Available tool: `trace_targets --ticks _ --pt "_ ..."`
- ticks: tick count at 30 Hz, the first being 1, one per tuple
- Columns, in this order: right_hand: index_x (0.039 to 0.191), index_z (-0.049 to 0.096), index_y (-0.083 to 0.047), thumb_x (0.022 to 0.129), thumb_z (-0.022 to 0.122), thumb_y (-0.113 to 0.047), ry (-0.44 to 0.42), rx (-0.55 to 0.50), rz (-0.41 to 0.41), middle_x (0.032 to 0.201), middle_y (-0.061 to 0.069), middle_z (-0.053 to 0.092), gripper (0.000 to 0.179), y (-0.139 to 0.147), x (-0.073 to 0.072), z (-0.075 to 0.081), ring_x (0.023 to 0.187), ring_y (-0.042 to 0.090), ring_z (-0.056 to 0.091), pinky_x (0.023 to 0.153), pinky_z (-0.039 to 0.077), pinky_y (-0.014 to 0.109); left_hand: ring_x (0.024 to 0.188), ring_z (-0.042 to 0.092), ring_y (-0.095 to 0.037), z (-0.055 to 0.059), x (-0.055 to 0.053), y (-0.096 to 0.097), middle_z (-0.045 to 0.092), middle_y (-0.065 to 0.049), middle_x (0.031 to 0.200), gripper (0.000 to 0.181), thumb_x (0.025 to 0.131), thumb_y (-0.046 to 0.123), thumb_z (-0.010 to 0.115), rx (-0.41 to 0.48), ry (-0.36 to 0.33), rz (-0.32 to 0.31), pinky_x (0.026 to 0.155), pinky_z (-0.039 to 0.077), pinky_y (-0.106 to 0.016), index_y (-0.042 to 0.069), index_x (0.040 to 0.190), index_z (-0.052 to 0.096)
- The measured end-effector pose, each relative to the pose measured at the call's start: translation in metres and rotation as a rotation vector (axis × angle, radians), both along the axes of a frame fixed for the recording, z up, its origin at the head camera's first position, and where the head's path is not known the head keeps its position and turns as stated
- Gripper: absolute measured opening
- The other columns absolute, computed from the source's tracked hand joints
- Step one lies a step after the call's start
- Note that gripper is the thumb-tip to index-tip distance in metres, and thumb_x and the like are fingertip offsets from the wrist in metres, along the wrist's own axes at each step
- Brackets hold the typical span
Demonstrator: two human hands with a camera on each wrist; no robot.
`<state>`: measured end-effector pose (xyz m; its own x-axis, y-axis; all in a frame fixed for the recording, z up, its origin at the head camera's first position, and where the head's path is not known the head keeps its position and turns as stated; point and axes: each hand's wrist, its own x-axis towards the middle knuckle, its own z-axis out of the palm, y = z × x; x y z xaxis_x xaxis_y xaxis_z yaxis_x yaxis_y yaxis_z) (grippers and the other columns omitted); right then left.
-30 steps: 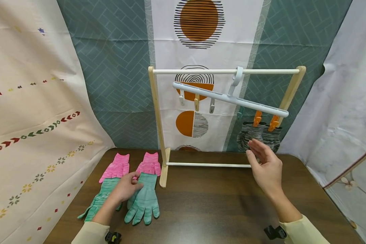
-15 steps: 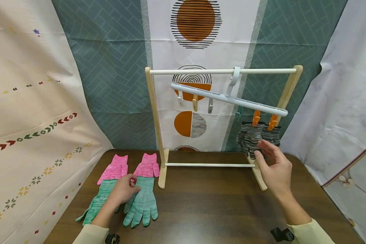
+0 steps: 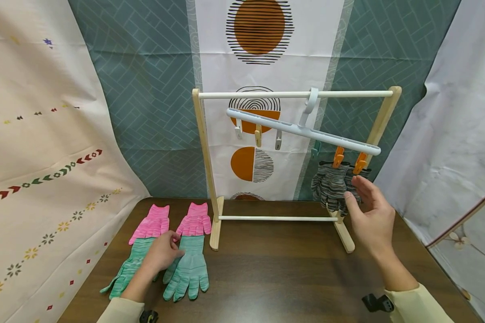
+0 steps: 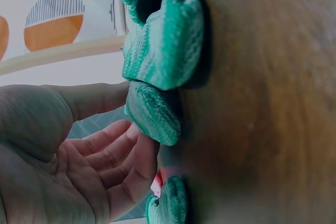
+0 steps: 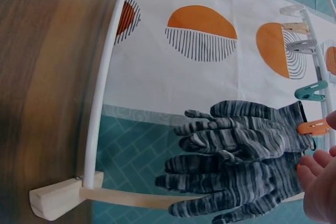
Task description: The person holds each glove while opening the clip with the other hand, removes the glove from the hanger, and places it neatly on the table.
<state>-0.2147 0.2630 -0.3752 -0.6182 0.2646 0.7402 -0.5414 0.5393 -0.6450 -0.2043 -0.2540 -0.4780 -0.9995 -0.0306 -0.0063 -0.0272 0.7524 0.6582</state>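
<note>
In the head view, my left hand (image 3: 163, 253) is low between two green gloves (image 3: 191, 269), fingers loosely bent, thumb beside the right one. Its thumb and fingertips lie right at a green glove finger (image 4: 152, 114) in the left wrist view. Two pink gloves (image 3: 194, 220) lie just beyond the green ones. My right hand (image 3: 372, 220) is raised at the rack's right side, fingers relaxed and slightly bent. Close to its fingertips hang grey-black striped gloves (image 3: 330, 184), held by orange clothespins (image 3: 338, 157) under a pale blue hanger (image 3: 303, 130).
The hanger hooks over the top bar of a wooden rack (image 3: 204, 148) with white rods. Other clothespins hang from it, including a yellow one (image 3: 258, 135) and a teal one (image 5: 311, 91). All stand on a brown table (image 3: 275, 269), with patterned cloth behind.
My right hand has moved to the right, and its fingertips have risen to the cuffs of the striped gloves. Those gloves have swung slightly. The left hand has barely moved.
</note>
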Motion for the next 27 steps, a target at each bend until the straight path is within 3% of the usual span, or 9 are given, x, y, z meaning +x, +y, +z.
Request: trace_targets --ticks 9,15,19,27 --pt "0.144 0.066 -0.007 0.093 0.078 0.003 0.018 0.015 0.028 0.139 0.010 0.069 0.053 -0.001 -0.002 0.011 0.127 0.004 0.063 0.105 0.048 0.019 0.081 0.058 -0.026 0.007 0.001 -0.002 0.063 -0.012 0.093 0.050 0.090 0.006 0.082 -0.030 0.055 0.026 0.068 0.050 -0.041 -0.012 0.129 0.058" --pt "0.147 0.063 -0.009 0.095 0.077 0.001 0.025 0.048 0.039 0.144 0.009 0.066 0.055 -0.004 -0.004 0.016 0.131 0.004 0.060 0.106 0.046 0.020 0.094 0.064 -0.032 0.015 0.002 0.001 0.068 -0.022 0.111 0.051 0.093 0.010 0.080 -0.018 0.113 0.034 0.073 0.055 -0.046 -0.009 0.134 0.057" --pt "0.148 0.061 -0.006 0.094 0.077 0.003 0.057 0.085 0.054 0.147 0.012 0.063 0.058 -0.007 -0.008 0.019 0.135 0.011 0.058 0.109 0.045 0.021 0.099 0.065 -0.034 0.023 0.004 0.009 0.067 -0.025 0.120 0.051 0.095 0.012 0.079 -0.017 0.148 0.031 0.076 0.055 -0.049 -0.007 0.137 0.056" --pt "0.152 0.058 -0.007 0.091 0.078 0.005 0.096 0.136 0.049 0.151 0.013 0.059 0.065 -0.012 -0.015 0.024 0.139 0.029 0.056 0.111 0.042 0.020 0.088 0.063 -0.026 0.039 0.005 0.029 0.068 -0.021 0.119 0.054 0.094 0.010 0.082 0.017 0.215 0.019 0.068 0.052 -0.038 -0.003 0.140 0.058"
